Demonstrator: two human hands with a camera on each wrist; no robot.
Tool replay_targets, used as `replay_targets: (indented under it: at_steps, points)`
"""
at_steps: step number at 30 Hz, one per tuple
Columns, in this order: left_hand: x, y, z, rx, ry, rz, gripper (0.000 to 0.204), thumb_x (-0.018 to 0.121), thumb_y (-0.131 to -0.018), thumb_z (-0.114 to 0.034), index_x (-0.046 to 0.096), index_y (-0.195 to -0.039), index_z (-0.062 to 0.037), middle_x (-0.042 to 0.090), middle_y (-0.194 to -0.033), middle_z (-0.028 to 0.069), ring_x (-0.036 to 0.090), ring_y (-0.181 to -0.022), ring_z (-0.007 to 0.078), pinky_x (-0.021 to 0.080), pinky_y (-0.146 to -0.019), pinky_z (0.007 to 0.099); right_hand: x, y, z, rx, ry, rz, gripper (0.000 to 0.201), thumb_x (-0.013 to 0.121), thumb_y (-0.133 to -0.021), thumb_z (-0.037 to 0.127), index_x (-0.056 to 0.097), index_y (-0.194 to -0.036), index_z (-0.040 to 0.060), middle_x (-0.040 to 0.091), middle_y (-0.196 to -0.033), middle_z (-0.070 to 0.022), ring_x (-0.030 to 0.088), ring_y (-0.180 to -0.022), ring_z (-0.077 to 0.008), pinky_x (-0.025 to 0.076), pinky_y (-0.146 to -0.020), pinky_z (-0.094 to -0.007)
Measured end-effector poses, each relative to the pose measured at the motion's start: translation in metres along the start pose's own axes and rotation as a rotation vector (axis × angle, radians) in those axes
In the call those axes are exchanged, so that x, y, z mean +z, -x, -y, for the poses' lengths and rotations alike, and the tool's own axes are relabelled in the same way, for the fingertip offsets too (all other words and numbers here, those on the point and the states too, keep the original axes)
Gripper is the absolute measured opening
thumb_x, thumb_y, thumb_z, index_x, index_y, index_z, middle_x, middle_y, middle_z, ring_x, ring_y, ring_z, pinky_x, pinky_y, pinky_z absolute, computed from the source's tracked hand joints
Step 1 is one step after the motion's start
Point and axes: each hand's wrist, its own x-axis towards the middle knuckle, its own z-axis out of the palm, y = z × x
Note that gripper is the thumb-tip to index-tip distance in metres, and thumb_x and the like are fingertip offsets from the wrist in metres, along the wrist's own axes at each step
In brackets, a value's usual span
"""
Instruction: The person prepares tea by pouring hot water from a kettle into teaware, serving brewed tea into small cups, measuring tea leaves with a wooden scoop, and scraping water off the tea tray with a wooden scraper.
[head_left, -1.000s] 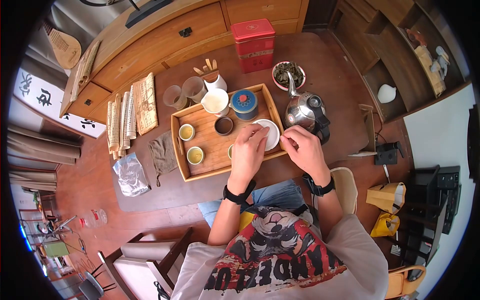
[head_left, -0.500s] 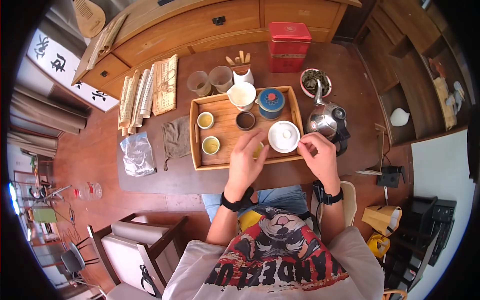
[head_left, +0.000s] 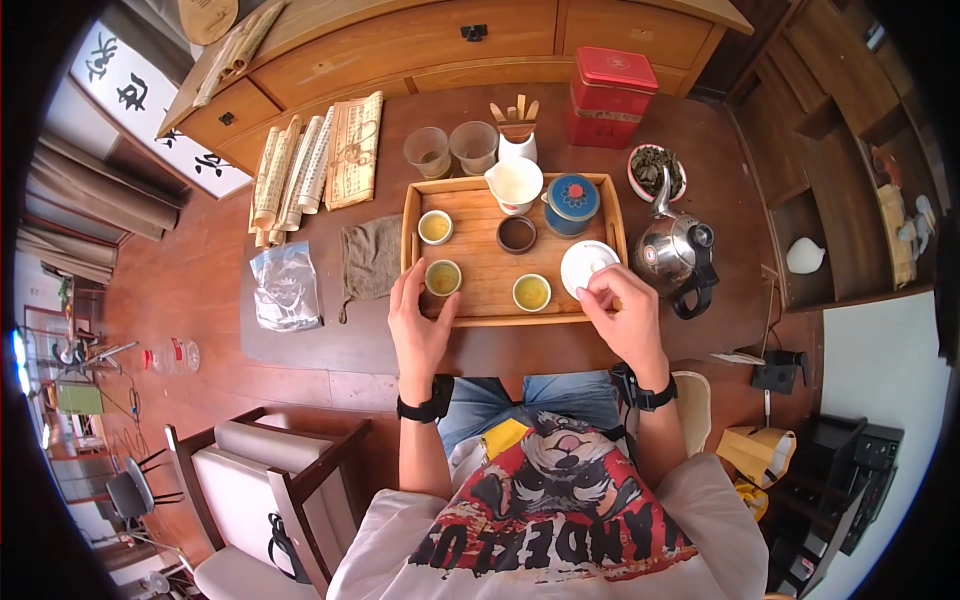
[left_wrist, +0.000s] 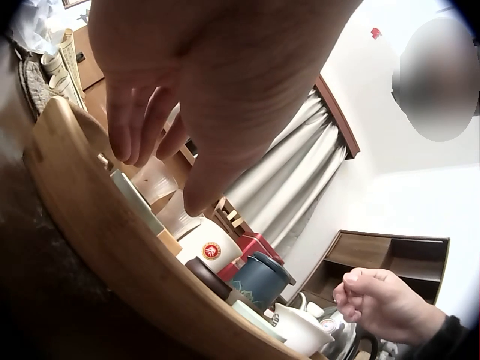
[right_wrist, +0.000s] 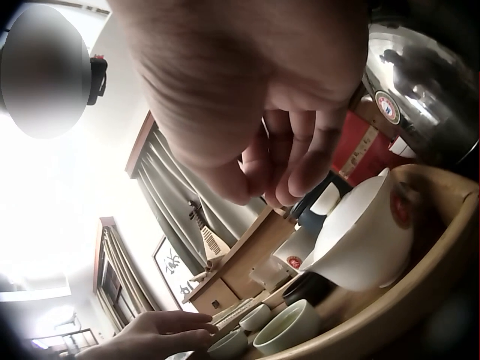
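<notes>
My left hand [head_left: 420,325] is at the wooden tray's [head_left: 490,321] front left, thumb and fingers parted on either side of a small tea cup [head_left: 443,278]; contact is unclear. Loosely bent, the fingers of my right hand [head_left: 628,315] hang by the white lidded bowl [head_left: 588,262] and hold nothing. Two more filled cups [head_left: 435,227] [head_left: 532,292], a dark round cup [head_left: 517,234], a white pitcher [head_left: 515,182] and a blue lidded jar [head_left: 571,203] stand on the tray. In the right wrist view, the white bowl [right_wrist: 367,240] sits below my right hand [right_wrist: 247,97].
Right of the tray stands a steel kettle [head_left: 668,252], with a bowl of leaves [head_left: 656,172] behind it. A red tin [head_left: 612,100], two clear cups [head_left: 473,147] and a tool holder [head_left: 517,145] are at the back. Cloth pouch [head_left: 368,260], plastic bag [head_left: 285,288] and scrolls [head_left: 352,155] lie left.
My left hand has gone left, from near the white lidded bowl to the front left cup, uncovering the front right cup. My right hand remains by the bowl. The head view has shifted.
</notes>
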Motion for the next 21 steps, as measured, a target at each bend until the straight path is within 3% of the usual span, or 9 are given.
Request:
replay_targets:
  at_steps: [2, 4, 8, 10, 14, 19, 21]
  points:
    - [-0.001, 0.001, 0.001, -0.043, 0.045, 0.014, 0.064, 0.089, -0.085, -0.003, 0.066, -0.144, 0.0022, 0.074, -0.133, 0.0178, 0.075, -0.117, 0.0321, 0.061, -0.103, 0.0406, 0.004, 0.002, 0.001, 0.002, 0.002, 0.042, 0.024, 0.083, -0.095, 0.002, 0.061, -0.086, 0.0003, 0.062, -0.078, -0.0078, 0.062, -0.062, -0.0169, 0.049, -0.058, -0.0308]
    - [0.002, 0.002, 0.007, -0.054, 0.089, 0.034, 0.073, 0.091, -0.085, -0.007, 0.061, -0.152, -0.0016, 0.07, -0.137, 0.0201, 0.07, -0.124, 0.0381, 0.058, -0.108, 0.0463, 0.008, 0.004, 0.004, 0.028, 0.017, 0.095, 0.027, 0.082, -0.095, 0.003, 0.058, -0.084, 0.0002, 0.061, -0.078, -0.0086, 0.063, -0.062, -0.0172, 0.05, -0.059, -0.0316]
    - [0.007, 0.002, 0.015, 0.003, 0.054, 0.007, 0.075, 0.09, -0.085, -0.007, 0.06, -0.153, -0.0015, 0.07, -0.137, 0.02, 0.07, -0.124, 0.0377, 0.058, -0.107, 0.046, 0.014, 0.008, 0.003, 0.012, -0.007, 0.163, 0.022, 0.08, -0.098, 0.004, 0.062, -0.087, -0.0001, 0.064, -0.081, -0.0087, 0.066, -0.065, -0.0176, 0.052, -0.061, -0.0313]
    - [0.008, 0.002, 0.015, -0.018, 0.079, 0.012, 0.074, 0.089, -0.085, -0.004, 0.059, -0.152, 0.0021, 0.072, -0.136, 0.0169, 0.072, -0.123, 0.0335, 0.059, -0.108, 0.042, 0.017, 0.009, 0.005, 0.014, -0.017, 0.167, 0.018, 0.08, -0.098, 0.003, 0.064, -0.091, -0.0004, 0.066, -0.084, -0.0089, 0.069, -0.067, -0.018, 0.054, -0.063, -0.0311]
    - [0.004, -0.005, 0.016, -0.005, 0.057, 0.026, 0.077, 0.091, -0.083, -0.006, 0.059, -0.153, 0.0019, 0.072, -0.137, 0.0172, 0.07, -0.125, 0.0358, 0.057, -0.11, 0.0453, 0.025, 0.005, 0.008, -0.001, -0.026, 0.157, 0.008, 0.077, -0.099, 0.001, 0.069, -0.101, -0.001, 0.071, -0.092, -0.0096, 0.074, -0.076, -0.0185, 0.058, -0.067, -0.0304]
    - [-0.003, -0.01, 0.014, 0.073, -0.094, 0.086, 0.084, 0.093, -0.079, -0.011, 0.057, -0.154, 0.0012, 0.07, -0.136, 0.0161, 0.051, -0.143, 0.0392, 0.044, -0.122, 0.0491, 0.035, 0.0, 0.012, -0.016, -0.047, 0.159, 0.007, 0.076, -0.1, 0.001, 0.071, -0.104, -0.0011, 0.072, -0.093, -0.0097, 0.074, -0.078, -0.018, 0.058, -0.067, -0.0295]
    - [-0.002, -0.011, 0.02, 0.075, -0.093, 0.104, 0.083, 0.093, -0.078, -0.011, 0.058, -0.153, 0.0015, 0.071, -0.136, 0.0158, 0.049, -0.144, 0.0392, 0.044, -0.122, 0.0489, 0.036, -0.002, 0.014, -0.021, -0.05, 0.163, 0.006, 0.076, -0.1, 0.0, 0.071, -0.104, -0.0011, 0.072, -0.094, -0.0096, 0.074, -0.078, -0.0179, 0.058, -0.067, -0.0294]
